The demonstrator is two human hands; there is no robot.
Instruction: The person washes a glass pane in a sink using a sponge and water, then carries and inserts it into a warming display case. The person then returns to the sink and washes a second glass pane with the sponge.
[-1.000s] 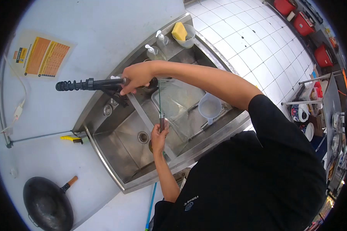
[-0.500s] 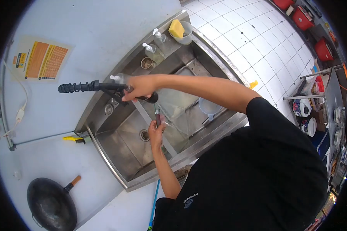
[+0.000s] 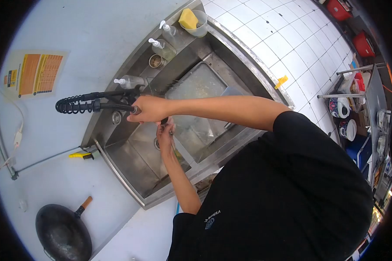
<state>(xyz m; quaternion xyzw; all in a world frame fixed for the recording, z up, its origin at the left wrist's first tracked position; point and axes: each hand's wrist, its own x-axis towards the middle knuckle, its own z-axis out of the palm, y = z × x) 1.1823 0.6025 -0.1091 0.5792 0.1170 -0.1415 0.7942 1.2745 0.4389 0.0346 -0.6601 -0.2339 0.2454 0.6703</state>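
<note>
My right hand [image 3: 149, 108] is wrapped round the black spray head of the coiled faucet hose [image 3: 76, 104], above the sink divider. Just below it, my left hand [image 3: 164, 134] is closed on a thin utensil, of which only a small metal part shows at the fingers; the rest is hidden. The spray nozzle almost touches my left fingertips. Fine streaks of water fly out near my right wrist. Beyond my forearm, a rectangular tray [image 3: 200, 82] lies in the right basin of the steel sink [image 3: 137, 169].
Pump bottles [image 3: 164, 50] and a tub with a yellow sponge [image 3: 188, 19] stand on the sink's back ledge. A yellow-handled brush [image 3: 80, 155] lies left of the sink. A wok [image 3: 63, 232] is at the lower left. A blue-rimmed container [image 3: 233, 91] is partly behind my right forearm.
My left hand has moved up to the nozzle and the utensil has turned mostly out of sight. My right hand has shifted lower with the spray head. The view has shifted slightly.
</note>
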